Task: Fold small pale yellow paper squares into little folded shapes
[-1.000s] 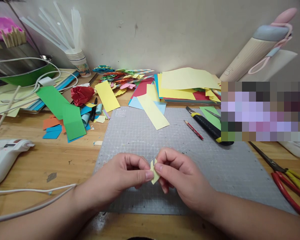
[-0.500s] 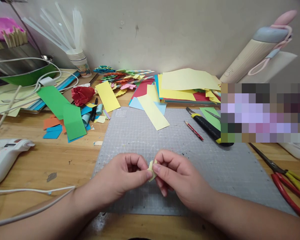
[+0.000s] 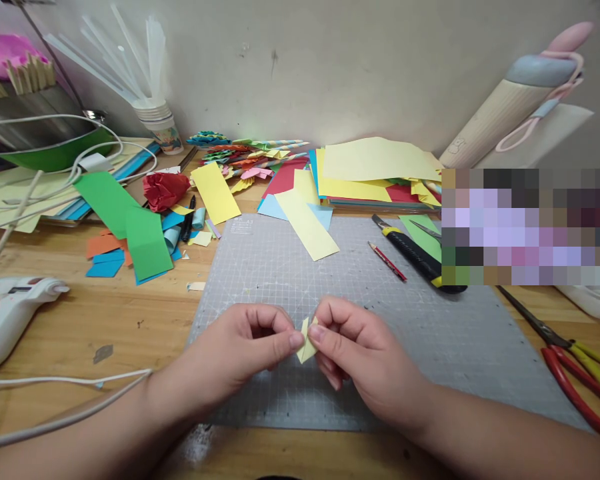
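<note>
1. Left of the cutting mat (image 3: 260,280), I see a glue gun (image 3: 17,310) on the desk (image 3: 145,320).
2. Above the mat, my left hand (image 3: 260,339) pinches a folded pale-yellow paper (image 3: 307,349).
3. My right hand (image 3: 357,343) pinches its other side.
4. On the mat's far right part lie a pencil (image 3: 387,261) and a cutter (image 3: 414,255).

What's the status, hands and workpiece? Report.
Both hands pinching folded yellow paper. Held over cutting mat. Pencil, utility knife beyond, not blocking.
</note>
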{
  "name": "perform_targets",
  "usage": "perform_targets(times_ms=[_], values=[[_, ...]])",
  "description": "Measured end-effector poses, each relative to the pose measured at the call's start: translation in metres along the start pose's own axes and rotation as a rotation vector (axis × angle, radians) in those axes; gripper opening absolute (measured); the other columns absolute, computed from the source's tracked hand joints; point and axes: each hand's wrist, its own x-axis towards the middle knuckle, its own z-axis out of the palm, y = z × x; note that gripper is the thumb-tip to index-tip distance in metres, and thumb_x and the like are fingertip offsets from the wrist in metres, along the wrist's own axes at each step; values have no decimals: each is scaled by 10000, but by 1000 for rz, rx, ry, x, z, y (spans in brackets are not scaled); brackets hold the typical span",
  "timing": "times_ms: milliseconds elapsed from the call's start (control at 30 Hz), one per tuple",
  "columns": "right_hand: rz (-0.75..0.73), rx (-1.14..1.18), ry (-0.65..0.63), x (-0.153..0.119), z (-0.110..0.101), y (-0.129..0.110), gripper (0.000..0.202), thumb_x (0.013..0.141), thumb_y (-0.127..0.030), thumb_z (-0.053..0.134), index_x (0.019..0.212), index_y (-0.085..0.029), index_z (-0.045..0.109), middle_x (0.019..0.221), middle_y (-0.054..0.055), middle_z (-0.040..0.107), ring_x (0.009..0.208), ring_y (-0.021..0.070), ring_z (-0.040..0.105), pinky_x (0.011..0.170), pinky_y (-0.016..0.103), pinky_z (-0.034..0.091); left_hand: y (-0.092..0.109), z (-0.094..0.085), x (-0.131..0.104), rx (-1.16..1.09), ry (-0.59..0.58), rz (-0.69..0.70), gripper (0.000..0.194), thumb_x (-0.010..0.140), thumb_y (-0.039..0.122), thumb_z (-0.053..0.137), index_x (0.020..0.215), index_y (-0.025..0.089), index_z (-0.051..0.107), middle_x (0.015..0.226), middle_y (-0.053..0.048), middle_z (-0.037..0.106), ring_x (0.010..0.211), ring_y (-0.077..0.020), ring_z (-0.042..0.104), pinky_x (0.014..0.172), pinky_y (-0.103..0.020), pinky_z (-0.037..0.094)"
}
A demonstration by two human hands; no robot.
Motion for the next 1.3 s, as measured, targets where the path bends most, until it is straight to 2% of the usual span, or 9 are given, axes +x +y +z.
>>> perform_targets(times_ms=[333,433,667,867,1033,1133,1300], values=[[34,-51,23,1,4,-1,243,860,-358,553,696,-209,455,494,-82,428,415,73,370,408,209,293,-1,3,0,78,65,25,294,789,396,615,613,180,518,642,20,466,636,-133,393,563,-255,294],[0,-88,47,2,5,-2,221,845,-330,568,687,-203,479,515,-77,430,429,71,375,416,207,310,-1,5,0,76,100,59,268,785,368,620,618,182,525,650,18,486,647,-136,406,569,-255,308],[-137,-76,96,0,4,-1,185,890,-291,533,733,-193,549,546,-67,462,463,74,411,458,211,360,0,7,0,-29,20,59,318,807,409,617,607,174,539,664,20,503,650,-129,415,586,-255,318],[-140,-56,112,-1,6,0,183,892,-289,540,736,-192,544,584,-61,465,478,72,429,452,202,369,0,8,-1,67,88,139,258,816,349,626,636,178,557,689,14,524,694,-142,459,643,-276,353],[-143,-68,129,-2,8,2,196,898,-298,529,731,-195,527,597,-56,466,491,78,435,465,210,377,1,10,-3,173,154,200,240,813,290,601,615,179,525,653,20,494,661,-135,450,618,-268,353],[-125,-101,94,-1,5,1,186,896,-295,516,740,-195,522,568,-59,462,485,84,434,466,215,371,0,11,-3,250,161,230,250,817,269,573,599,183,485,641,25,476,643,-131,441,597,-265,346],[-133,-171,-47,3,-3,-4,116,822,-217,580,723,-190,525,557,-60,486,496,85,458,483,215,363,0,9,-4,288,116,230,235,826,272,559,616,180,507,683,13,511,664,-139,469,611,-274,360]])
